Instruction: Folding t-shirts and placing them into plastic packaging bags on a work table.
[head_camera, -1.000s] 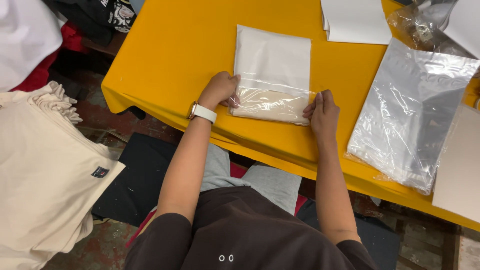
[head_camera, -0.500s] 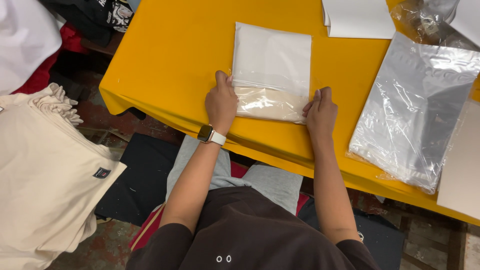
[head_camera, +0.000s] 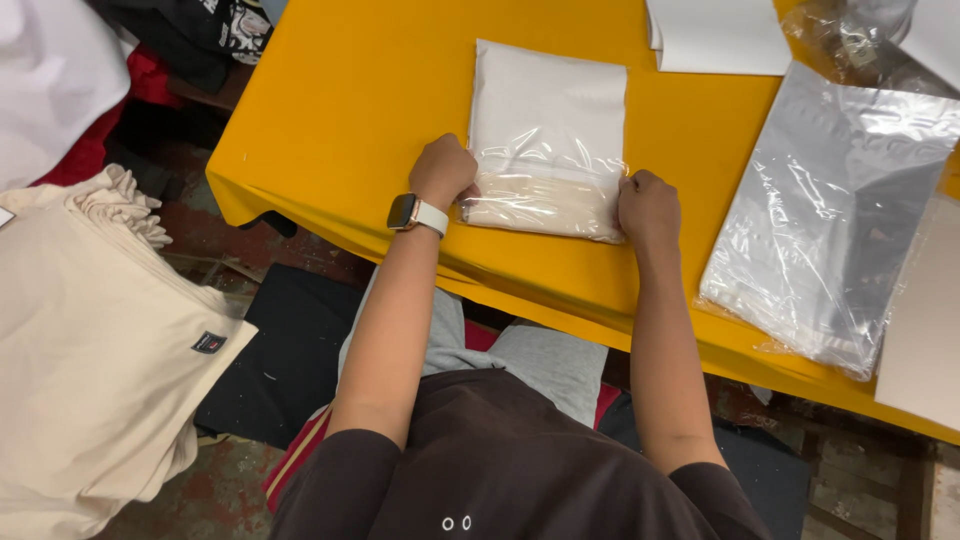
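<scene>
Two hands press on a clear plastic bag (head_camera: 545, 140) with folded cloth inside. The bag lies flat on the yellow table (head_camera: 340, 110), close to the near edge. The left hand (head_camera: 443, 170) is curled into a loose fist at the bag's left corner, touching it, with a watch (head_camera: 415, 213) on its wrist. The right hand (head_camera: 648, 203) is curled too and rests on the bag's right corner. I cannot tell if the fingers pinch the plastic or just push down on it. A pile of empty clear bags (head_camera: 835, 220) lies on the table to the right, apart from the hands. White paper sheets (head_camera: 720, 35) sit at the far edge. A stack of cream cloth (head_camera: 90, 340) sits low on the left, off the table.
</scene>
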